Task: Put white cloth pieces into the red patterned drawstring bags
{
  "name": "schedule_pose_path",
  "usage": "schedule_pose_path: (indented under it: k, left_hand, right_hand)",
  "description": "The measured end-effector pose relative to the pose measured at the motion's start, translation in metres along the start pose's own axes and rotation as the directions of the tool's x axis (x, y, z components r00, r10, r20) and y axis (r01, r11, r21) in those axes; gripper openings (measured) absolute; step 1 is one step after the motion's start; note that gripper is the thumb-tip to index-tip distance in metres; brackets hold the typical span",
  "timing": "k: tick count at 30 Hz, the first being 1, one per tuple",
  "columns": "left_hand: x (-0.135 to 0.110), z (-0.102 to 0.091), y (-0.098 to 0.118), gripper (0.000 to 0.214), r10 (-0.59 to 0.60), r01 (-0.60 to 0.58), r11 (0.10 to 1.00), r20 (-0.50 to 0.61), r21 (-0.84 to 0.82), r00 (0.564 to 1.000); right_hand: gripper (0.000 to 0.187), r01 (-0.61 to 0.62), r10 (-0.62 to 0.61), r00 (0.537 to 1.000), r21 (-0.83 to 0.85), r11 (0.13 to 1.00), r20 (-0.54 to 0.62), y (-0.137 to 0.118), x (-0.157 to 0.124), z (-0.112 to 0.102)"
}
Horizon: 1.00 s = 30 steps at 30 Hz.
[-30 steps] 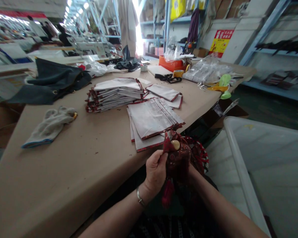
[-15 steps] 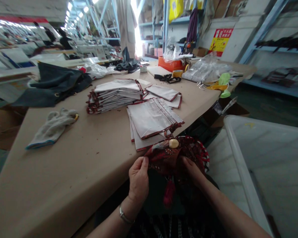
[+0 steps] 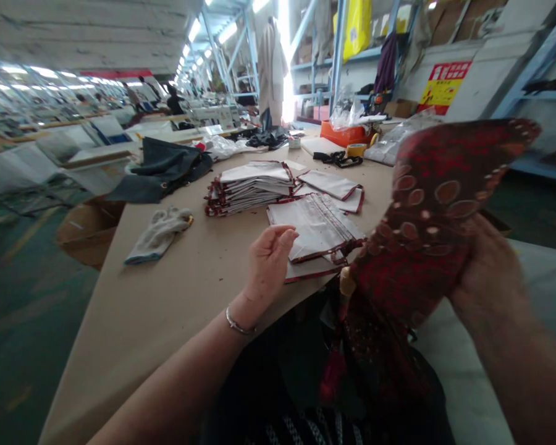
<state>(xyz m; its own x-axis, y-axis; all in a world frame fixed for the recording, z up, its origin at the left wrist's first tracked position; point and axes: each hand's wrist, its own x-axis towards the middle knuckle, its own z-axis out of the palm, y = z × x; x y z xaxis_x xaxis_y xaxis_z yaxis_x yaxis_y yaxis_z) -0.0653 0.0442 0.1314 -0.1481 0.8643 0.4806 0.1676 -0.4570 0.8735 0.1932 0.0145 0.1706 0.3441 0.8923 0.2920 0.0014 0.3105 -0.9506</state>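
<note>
Nearby: right hand [image 3: 486,272] grips red cloth [image 3: 435,210], raised past the table's right edge; tassel [image 3: 332,377] hangs below.
Left hand [image 3: 269,259]: fingers loosely spread, holding nothing, over the near table [image 3: 167,309] edge, just beside white pieces [image 3: 312,225].
Room: bare tabletop from that hand to glove [image 3: 160,233].
Farther: stack [image 3: 252,185], dark cloth [image 3: 167,167].
Writing: red-yellow sign [image 3: 442,83], too blurred to read.

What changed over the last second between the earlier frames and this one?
The right hand has lifted the red patterned fabric up and to the right. The left hand let go of it and now hangs open over the table edge. The white stacks and glove lie as before.
</note>
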Motion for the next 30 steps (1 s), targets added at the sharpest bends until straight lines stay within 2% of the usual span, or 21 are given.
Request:
schedule_pose_path:
  k: [2, 3, 4, 6, 7, 9, 10, 12, 13, 15, 17, 18, 20, 22, 24, 25, 26, 28, 30]
  left_hand:
    - [0.006, -0.009, -0.014, 0.017, 0.041, -0.063, 0.972, 0.097, 0.228, 0.994]
    - [0.007, -0.012, -0.021, 0.014, 0.065, -0.125, 0.931, 0.181, 0.343, 0.981]
    - [0.006, -0.013, -0.027, 0.016, 0.084, -0.201, 0.874, 0.271, 0.443, 0.959]
    - [0.002, -0.012, -0.035, 0.023, 0.097, -0.349, 0.734, 0.419, 0.582, 0.903]
    - [0.000, -0.010, -0.038, 0.024, 0.090, -0.402, 0.666, 0.467, 0.629, 0.880]
    - [-0.003, -0.006, -0.039, 0.023, 0.058, -0.461, 0.555, 0.521, 0.692, 0.852]
    - [-0.003, -0.004, -0.040, 0.020, 0.040, -0.474, 0.517, 0.533, 0.713, 0.845]
    - [-0.001, -0.002, -0.040, 0.017, 0.004, -0.485, 0.462, 0.544, 0.743, 0.839]
    - [0.000, -0.002, -0.039, 0.016, -0.008, -0.490, 0.441, 0.550, 0.752, 0.835]
    - [0.004, -0.001, -0.039, 0.018, -0.017, -0.514, 0.402, 0.567, 0.758, 0.824]
    - [0.007, 0.000, -0.037, 0.019, -0.017, -0.528, 0.375, 0.576, 0.762, 0.818]
    - [0.009, 0.000, -0.036, 0.020, -0.018, -0.520, 0.372, 0.566, 0.769, 0.824]
    - [0.013, 0.001, -0.033, 0.021, -0.021, -0.462, 0.395, 0.511, 0.794, 0.860]
    - [0.017, 0.001, -0.031, 0.023, -0.018, -0.390, 0.443, 0.444, 0.807, 0.896]
    - [0.021, 0.000, -0.030, 0.023, -0.003, -0.345, 0.485, 0.396, 0.803, 0.918]
    - [0.023, -0.002, -0.029, 0.023, 0.009, -0.333, 0.498, 0.379, 0.801, 0.925]
    - [0.026, -0.004, -0.029, 0.022, 0.021, -0.324, 0.507, 0.365, 0.799, 0.931]
    - [0.029, -0.008, -0.028, 0.021, 0.038, -0.299, 0.518, 0.328, 0.801, 0.944]
    - [0.031, -0.013, -0.028, 0.021, 0.039, -0.277, 0.536, 0.304, 0.797, 0.952]
  right_hand:
    - [0.015, -0.182, 0.180, 0.983, 0.059, 0.982, 0.035, -0.005, 0.000, -0.012]
    - [0.017, -0.302, 0.300, 0.952, 0.055, 0.952, 0.055, 0.003, -0.004, -0.020]
    - [0.021, -0.413, 0.411, 0.909, 0.025, 0.910, 0.068, 0.019, -0.009, -0.028]
    - [0.029, -0.538, 0.543, 0.838, -0.092, 0.838, 0.048, 0.066, -0.025, -0.046]
    - [0.030, -0.542, 0.555, 0.831, -0.169, 0.823, 0.038, 0.094, -0.035, -0.057]
    - [0.032, -0.438, 0.487, 0.873, -0.409, 0.800, 0.017, 0.149, -0.055, -0.076]
    - [0.033, -0.387, 0.458, 0.889, -0.529, 0.755, 0.004, 0.172, -0.063, -0.084]
    - [0.040, -0.290, 0.389, 0.921, -0.675, 0.679, -0.005, 0.198, -0.071, -0.093]
    - [0.044, -0.250, 0.348, 0.938, -0.699, 0.670, -0.002, 0.200, -0.071, -0.092]
    - [0.046, -0.121, 0.211, 0.976, -0.689, 0.715, 0.047, 0.182, -0.060, -0.076]
    - [0.038, 0.104, 0.006, 0.986, -0.654, 0.749, 0.164, 0.145, -0.040, -0.044]
    - [0.032, 0.255, -0.116, 0.961, -0.640, 0.725, 0.252, 0.124, -0.029, -0.022]
    - [0.025, 0.508, -0.259, 0.846, -0.560, 0.655, 0.466, 0.086, -0.006, 0.024]
    - [0.024, 0.644, -0.221, 0.727, -0.535, 0.546, 0.650, 0.062, 0.013, 0.069]
    - [0.026, 0.729, -0.075, 0.629, -0.554, 0.402, 0.774, 0.053, 0.028, 0.105]
    - [0.024, 0.759, 0.002, 0.597, -0.565, 0.322, 0.802, 0.052, 0.034, 0.118]
    - [0.023, 0.777, 0.068, 0.582, -0.579, 0.247, 0.810, 0.051, 0.040, 0.128]
    - [0.023, 0.778, 0.133, 0.597, -0.612, 0.143, 0.791, 0.052, 0.047, 0.138]
    - [0.026, 0.772, 0.125, 0.612, -0.625, 0.120, 0.781, 0.051, 0.051, 0.139]
